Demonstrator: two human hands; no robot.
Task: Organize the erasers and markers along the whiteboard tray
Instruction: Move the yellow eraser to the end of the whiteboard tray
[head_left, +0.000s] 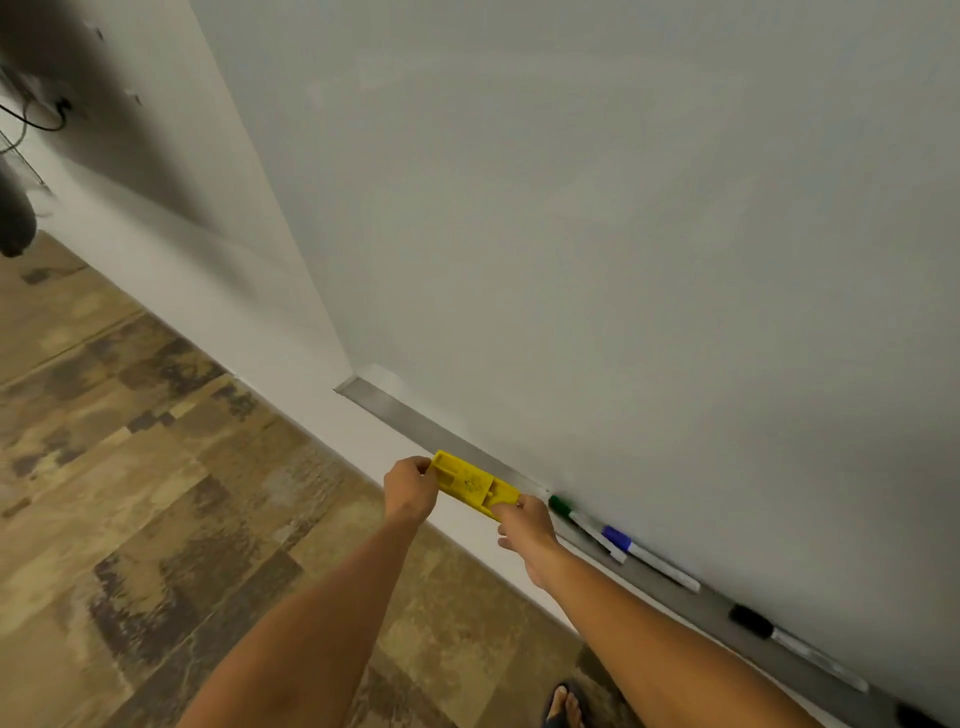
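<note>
A yellow plastic eraser (470, 482) is held lengthwise between both hands, just in front of the metal whiteboard tray (395, 410). My left hand (410, 488) pinches its left end and my right hand (524, 530) grips its right end. To the right along the tray lie a green-capped marker (584, 525), a blue-capped marker (649, 558) and a black-capped marker (779, 634). Whether the eraser touches the tray I cannot tell.
The whiteboard (623, 234) fills the upper right. The white wall (218, 244) runs left of it down to a patterned wood-look floor (156, 493). A dark object with cables (15, 208) hangs at the far left. A sandalled foot (566, 706) shows at the bottom.
</note>
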